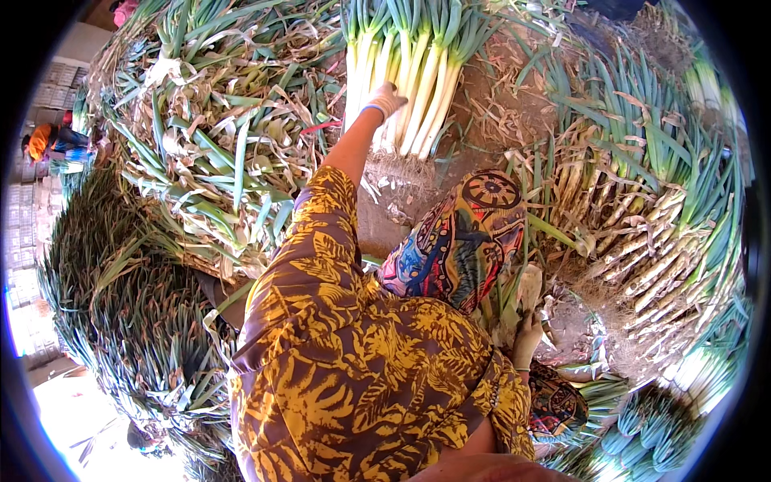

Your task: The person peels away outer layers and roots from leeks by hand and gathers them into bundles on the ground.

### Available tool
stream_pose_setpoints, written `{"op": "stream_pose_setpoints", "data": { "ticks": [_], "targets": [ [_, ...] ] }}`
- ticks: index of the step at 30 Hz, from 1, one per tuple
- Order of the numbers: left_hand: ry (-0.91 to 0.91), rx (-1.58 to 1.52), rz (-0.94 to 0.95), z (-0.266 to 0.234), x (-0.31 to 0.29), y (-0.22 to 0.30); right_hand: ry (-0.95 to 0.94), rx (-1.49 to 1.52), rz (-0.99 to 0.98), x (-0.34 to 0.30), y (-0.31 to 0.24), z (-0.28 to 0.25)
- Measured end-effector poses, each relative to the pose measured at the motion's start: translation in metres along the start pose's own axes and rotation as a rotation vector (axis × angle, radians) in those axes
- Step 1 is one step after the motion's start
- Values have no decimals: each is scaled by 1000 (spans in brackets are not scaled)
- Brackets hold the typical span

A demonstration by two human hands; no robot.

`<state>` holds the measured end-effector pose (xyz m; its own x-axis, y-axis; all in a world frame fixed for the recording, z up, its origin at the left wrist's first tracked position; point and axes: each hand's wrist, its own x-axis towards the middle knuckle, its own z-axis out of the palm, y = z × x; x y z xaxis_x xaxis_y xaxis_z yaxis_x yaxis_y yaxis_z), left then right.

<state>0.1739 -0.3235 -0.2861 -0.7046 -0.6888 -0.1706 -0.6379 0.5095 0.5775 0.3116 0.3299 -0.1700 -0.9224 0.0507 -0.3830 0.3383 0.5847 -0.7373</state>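
Observation:
My gloved left hand (pixel 386 101) reaches far forward onto a bundle of cleaned leeks (pixel 422 96). Its fingers are bent around a white leek shaft, and the bundle lies with roots toward me and green tops away. Low at my right side, beside my patterned trouser leg, my gloved right hand (pixel 527 341) is closed among loose green leaves. A pale, stalk-like thing (pixel 528 286) rises just above its fingers; whether the hand grips it I cannot make out.
Stripped leaves (pixel 217 153) are heaped at the left. Unpeeled leeks with brown roots (pixel 650 265) lie at the right. A dense green stack (pixel 128 313) stands at lower left, and more bundles (pixel 650 430) lie at lower right. A person in orange (pixel 38 143) is at the far left.

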Motion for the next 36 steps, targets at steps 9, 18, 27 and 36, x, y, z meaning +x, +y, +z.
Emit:
{"op": "stream_pose_setpoints", "data": {
  "ticks": [9, 18, 27, 36],
  "targets": [
    [-138, 61, -59, -3, 1, -1, -59, 114, 71, -5, 16, -4],
    [143, -118, 453, -21, 10, 108, -2, -187, -342, 5, 15, 0],
    [-332, -497, 1189, -85, -294, 476, -86, -752, -47, 95, -99, -69],
    [-683, -107, 1200, 21, -277, 476, 651, -650, -330, 270, -73, -180]
  ]
}}
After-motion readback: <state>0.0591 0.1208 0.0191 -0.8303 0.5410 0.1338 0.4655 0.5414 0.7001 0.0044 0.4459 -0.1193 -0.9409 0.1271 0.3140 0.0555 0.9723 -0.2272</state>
